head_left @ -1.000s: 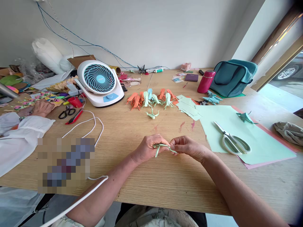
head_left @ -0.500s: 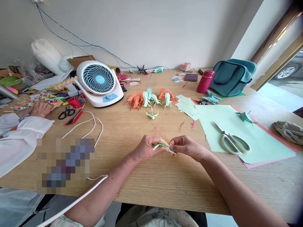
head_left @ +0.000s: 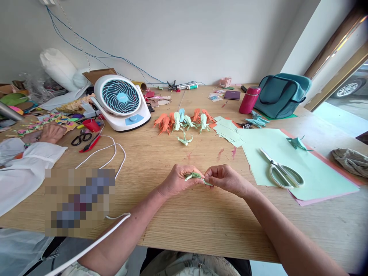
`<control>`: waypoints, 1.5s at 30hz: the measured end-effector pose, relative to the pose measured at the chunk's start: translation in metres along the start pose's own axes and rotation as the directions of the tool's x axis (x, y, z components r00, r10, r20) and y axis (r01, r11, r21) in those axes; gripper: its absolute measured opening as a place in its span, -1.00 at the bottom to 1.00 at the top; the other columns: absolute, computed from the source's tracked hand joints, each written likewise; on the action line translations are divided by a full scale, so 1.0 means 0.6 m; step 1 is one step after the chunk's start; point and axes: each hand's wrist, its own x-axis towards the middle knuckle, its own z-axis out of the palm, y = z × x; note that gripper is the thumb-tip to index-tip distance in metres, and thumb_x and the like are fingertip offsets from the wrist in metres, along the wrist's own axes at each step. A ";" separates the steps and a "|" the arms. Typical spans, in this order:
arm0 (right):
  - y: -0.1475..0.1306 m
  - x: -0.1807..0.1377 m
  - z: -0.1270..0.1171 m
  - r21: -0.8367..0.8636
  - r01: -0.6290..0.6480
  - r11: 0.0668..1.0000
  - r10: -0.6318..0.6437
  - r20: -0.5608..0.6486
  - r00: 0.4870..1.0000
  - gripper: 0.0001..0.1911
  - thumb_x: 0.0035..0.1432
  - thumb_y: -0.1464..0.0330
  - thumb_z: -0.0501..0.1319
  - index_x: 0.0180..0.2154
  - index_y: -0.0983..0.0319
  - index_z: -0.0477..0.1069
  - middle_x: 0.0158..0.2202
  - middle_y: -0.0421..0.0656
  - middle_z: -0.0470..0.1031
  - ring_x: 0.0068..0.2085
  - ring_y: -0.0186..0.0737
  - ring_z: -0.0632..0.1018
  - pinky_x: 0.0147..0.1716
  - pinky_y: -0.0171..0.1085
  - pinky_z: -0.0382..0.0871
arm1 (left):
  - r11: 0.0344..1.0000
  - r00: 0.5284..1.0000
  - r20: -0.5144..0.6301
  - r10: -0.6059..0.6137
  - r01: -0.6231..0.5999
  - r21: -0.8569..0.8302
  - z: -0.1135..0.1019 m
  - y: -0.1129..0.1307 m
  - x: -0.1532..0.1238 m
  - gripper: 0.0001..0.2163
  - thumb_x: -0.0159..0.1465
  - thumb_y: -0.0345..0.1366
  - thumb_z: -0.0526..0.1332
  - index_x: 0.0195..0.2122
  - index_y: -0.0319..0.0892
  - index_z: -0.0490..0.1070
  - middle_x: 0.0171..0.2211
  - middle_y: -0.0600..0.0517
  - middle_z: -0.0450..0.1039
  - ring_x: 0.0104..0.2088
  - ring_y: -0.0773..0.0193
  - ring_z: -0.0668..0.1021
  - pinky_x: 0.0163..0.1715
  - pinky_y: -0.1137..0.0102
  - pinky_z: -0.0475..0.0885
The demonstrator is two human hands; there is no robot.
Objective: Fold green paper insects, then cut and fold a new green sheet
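My left hand (head_left: pixel 182 178) is closed around a small folded piece of light green paper (head_left: pixel 194 176) just over the near part of the table. With thumb and fingertips my right hand (head_left: pixel 225 179) pinches the narrow right end of the same paper; the fingers cover part of it. Beyond my hands lies a light green origami crane (head_left: pixel 184 140). Behind that stands a row of folded paper pieces in orange (head_left: pixel 163 123), pale green (head_left: pixel 203 121) and blue.
Scissors (head_left: pixel 283 170) lie on large pale green sheets (head_left: pixel 258 149) at right, near cut paper squares (head_left: pixel 228 130). A pink flask (head_left: pixel 249 100) and teal bag (head_left: pixel 281 96) stand behind. A white fan (head_left: pixel 122 101) is at left, and a co-worker's hand (head_left: pixel 52 132) rests further left.
Hardly anything differs. The pinched right end of the green paper has shifted very slightly, while both hands keep their place and grip.
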 end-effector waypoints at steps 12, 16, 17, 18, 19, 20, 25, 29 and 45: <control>-0.010 -0.004 0.002 0.019 0.035 0.999 -0.034 -0.033 0.999 -0.75 0.11 0.18 0.28 -0.39 0.25 0.47 -0.49 -0.20 0.50 -0.45 -0.32 0.48 -0.41 -0.32 0.32 | 0.994 0.996 -0.039 -0.079 0.076 -0.079 0.005 -0.009 0.003 -0.77 0.08 -0.18 0.42 -0.38 -0.26 0.56 -0.50 0.03 0.50 -0.51 0.40 0.41 -0.49 0.50 0.26; -0.008 -0.002 0.005 0.049 0.050 0.998 -0.047 -0.050 0.998 -0.76 0.11 0.19 0.28 -0.39 0.25 0.45 -0.50 -0.20 0.52 -0.46 -0.32 0.50 -0.42 -0.33 0.35 | 0.993 0.996 -0.038 -0.084 0.080 -0.084 0.004 -0.006 0.004 -0.77 0.08 -0.18 0.43 -0.38 -0.26 0.55 -0.50 0.03 0.50 -0.50 0.40 0.41 -0.49 0.51 0.26; -0.007 -0.001 0.006 0.058 0.057 0.997 -0.054 -0.053 0.997 -0.76 0.12 0.19 0.28 -0.39 0.25 0.44 -0.50 -0.20 0.52 -0.46 -0.32 0.51 -0.43 -0.33 0.34 | 0.993 0.996 -0.039 -0.079 0.076 -0.089 0.003 -0.005 0.004 -0.77 0.08 -0.18 0.43 -0.38 -0.26 0.55 -0.50 0.04 0.50 -0.51 0.41 0.41 -0.50 0.51 0.25; -0.006 0.000 0.006 0.066 0.064 0.996 -0.060 -0.056 0.997 -0.76 0.12 0.19 0.28 -0.39 0.25 0.44 -0.50 -0.20 0.53 -0.46 -0.32 0.51 -0.43 -0.33 0.34 | 0.993 0.997 -0.042 -0.072 0.067 -0.093 0.004 -0.005 0.004 -0.77 0.08 -0.18 0.43 -0.38 -0.26 0.55 -0.51 0.04 0.50 -0.52 0.41 0.40 -0.50 0.51 0.25; -0.005 0.000 0.006 0.072 0.069 0.995 -0.064 -0.058 0.996 -0.76 0.12 0.19 0.28 -0.39 0.25 0.43 -0.49 -0.19 0.53 -0.46 -0.33 0.51 -0.44 -0.33 0.34 | 0.994 0.997 -0.047 -0.062 0.057 -0.094 0.004 -0.005 0.004 -0.77 0.08 -0.19 0.43 -0.39 -0.26 0.55 -0.51 0.05 0.49 -0.52 0.42 0.39 -0.51 0.52 0.24; -0.004 0.000 0.006 0.078 0.072 0.994 -0.067 -0.060 0.996 -0.76 0.13 0.19 0.28 -0.39 0.25 0.43 -0.49 -0.19 0.53 -0.47 -0.33 0.51 -0.44 -0.34 0.34 | 0.994 0.997 -0.052 -0.053 0.048 -0.094 0.004 -0.006 0.004 -0.78 0.07 -0.19 0.43 -0.39 -0.26 0.55 -0.51 0.05 0.49 -0.53 0.42 0.39 -0.51 0.52 0.24; -0.003 0.000 0.005 0.091 0.090 0.992 -0.084 -0.066 0.994 -0.72 0.16 0.15 0.26 -0.36 0.25 0.43 -0.47 -0.18 0.54 -0.45 -0.32 0.52 -0.41 -0.32 0.36 | 0.995 0.996 -0.069 -0.061 0.055 -0.087 0.007 -0.007 0.004 -0.78 0.10 -0.19 0.41 -0.37 -0.25 0.54 -0.47 0.01 0.53 -0.50 0.38 0.45 -0.48 0.50 0.29; -0.003 0.001 0.005 0.097 0.098 0.990 -0.093 -0.055 0.994 -0.70 0.17 0.13 0.25 -0.35 0.25 0.42 -0.47 -0.18 0.54 -0.45 -0.32 0.52 -0.40 -0.32 0.36 | 0.996 0.995 -0.081 -0.059 0.054 -0.065 0.007 -0.006 0.006 -0.77 0.09 -0.18 0.42 -0.36 -0.25 0.55 -0.45 -0.01 0.55 -0.47 0.36 0.47 -0.46 0.49 0.32; 0.012 0.009 0.015 0.082 0.141 0.987 -0.125 -0.177 0.976 -0.74 0.13 0.18 0.29 -0.37 0.21 0.31 -0.51 -0.20 0.52 -0.47 -0.30 0.54 -0.46 -0.32 0.38 | 0.982 0.977 -0.136 -0.167 0.152 -0.116 0.014 -0.008 0.008 -0.71 0.05 -0.10 0.43 -0.39 -0.26 0.60 -0.52 0.04 0.52 -0.51 0.38 0.43 -0.48 0.50 0.29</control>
